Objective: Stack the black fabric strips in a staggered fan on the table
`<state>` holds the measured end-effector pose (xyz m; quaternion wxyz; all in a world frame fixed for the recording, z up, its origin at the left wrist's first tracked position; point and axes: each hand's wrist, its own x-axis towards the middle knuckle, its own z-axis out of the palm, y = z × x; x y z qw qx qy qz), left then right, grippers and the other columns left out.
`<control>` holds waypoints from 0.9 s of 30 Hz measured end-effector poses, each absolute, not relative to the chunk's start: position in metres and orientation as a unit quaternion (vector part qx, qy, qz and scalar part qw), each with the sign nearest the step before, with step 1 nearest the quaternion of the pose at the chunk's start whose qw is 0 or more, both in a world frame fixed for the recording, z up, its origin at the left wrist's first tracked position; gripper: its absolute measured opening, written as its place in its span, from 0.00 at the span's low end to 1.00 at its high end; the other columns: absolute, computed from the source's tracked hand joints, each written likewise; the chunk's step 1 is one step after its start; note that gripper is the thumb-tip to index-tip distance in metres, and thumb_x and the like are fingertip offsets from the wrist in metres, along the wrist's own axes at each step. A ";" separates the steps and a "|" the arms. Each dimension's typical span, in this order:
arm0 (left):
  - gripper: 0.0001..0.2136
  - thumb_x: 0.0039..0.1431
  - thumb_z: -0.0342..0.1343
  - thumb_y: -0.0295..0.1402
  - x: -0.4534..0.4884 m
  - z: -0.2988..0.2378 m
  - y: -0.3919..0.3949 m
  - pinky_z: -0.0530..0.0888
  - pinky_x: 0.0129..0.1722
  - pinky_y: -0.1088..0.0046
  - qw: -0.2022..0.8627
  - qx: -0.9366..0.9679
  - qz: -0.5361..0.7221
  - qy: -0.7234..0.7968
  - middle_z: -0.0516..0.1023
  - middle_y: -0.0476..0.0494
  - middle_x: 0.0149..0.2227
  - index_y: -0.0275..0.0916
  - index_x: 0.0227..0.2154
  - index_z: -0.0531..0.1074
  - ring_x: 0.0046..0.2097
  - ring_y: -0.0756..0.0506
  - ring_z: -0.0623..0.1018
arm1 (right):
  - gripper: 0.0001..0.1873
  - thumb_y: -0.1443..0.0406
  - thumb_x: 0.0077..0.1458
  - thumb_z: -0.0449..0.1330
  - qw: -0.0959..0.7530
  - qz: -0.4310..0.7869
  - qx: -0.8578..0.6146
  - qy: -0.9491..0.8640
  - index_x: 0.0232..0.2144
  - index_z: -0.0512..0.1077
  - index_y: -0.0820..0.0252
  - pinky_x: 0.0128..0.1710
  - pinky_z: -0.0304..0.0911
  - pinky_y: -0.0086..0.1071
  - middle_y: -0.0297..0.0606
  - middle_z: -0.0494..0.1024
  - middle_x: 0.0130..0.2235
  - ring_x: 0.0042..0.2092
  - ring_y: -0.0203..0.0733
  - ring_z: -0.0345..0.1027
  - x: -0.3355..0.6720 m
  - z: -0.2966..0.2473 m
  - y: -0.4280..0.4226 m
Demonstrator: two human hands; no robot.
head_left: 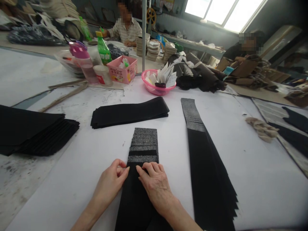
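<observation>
Nearest, the left hand pinches the top edge of the black strip on the white table. The right hand presses flat on it, fingers together. Beyond lie fanned grey strips, then a black pile.

Both forearms bare, entering from the bottom edge and converging toward centre. Left hand: palm turned inward, fingers curled, thumb tip against index tip in a pinch. Right hand: palm down, fingers extended flat, angled forward-left. Fingertips of the two hands near each other, wrists well apart.
</observation>
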<state>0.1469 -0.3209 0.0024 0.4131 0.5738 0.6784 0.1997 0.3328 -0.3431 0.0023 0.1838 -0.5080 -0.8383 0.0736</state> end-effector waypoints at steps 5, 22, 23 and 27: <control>0.14 0.62 0.48 0.31 0.149 0.009 -0.323 0.71 0.39 0.70 0.165 0.757 0.177 0.607 0.74 0.46 0.40 0.44 0.51 0.64 0.39 0.45 0.76 | 0.19 0.66 0.61 0.56 0.185 0.075 -0.508 -0.838 0.55 0.65 0.54 0.41 0.60 0.39 0.39 0.72 0.44 0.45 0.44 0.63 0.332 -0.001 -0.342; 0.17 0.61 0.51 0.23 0.144 0.012 -0.316 0.68 0.47 0.63 0.106 0.873 0.109 0.463 0.71 0.44 0.49 0.42 0.52 0.67 0.50 0.43 0.70 | 0.10 0.67 0.56 0.63 0.162 0.145 -0.558 -0.801 0.41 0.71 0.55 0.42 0.62 0.37 0.36 0.73 0.41 0.43 0.43 0.63 0.337 0.028 -0.297; 0.17 0.61 0.51 0.23 0.143 0.012 -0.315 0.68 0.47 0.63 0.114 0.872 0.113 0.462 0.72 0.45 0.49 0.43 0.51 0.67 0.50 0.43 0.69 | 0.10 0.66 0.55 0.63 0.158 0.139 -0.560 -0.801 0.41 0.71 0.55 0.42 0.62 0.37 0.36 0.73 0.41 0.43 0.44 0.63 0.335 0.027 -0.293; 0.12 0.63 0.50 0.26 0.140 0.012 -0.307 0.67 0.45 0.64 0.162 0.860 0.136 0.464 0.72 0.48 0.45 0.46 0.47 0.69 0.48 0.44 0.70 | 0.11 0.65 0.51 0.66 0.133 0.122 -0.569 -0.802 0.38 0.71 0.55 0.40 0.60 0.38 0.36 0.73 0.39 0.43 0.45 0.63 0.328 0.024 -0.286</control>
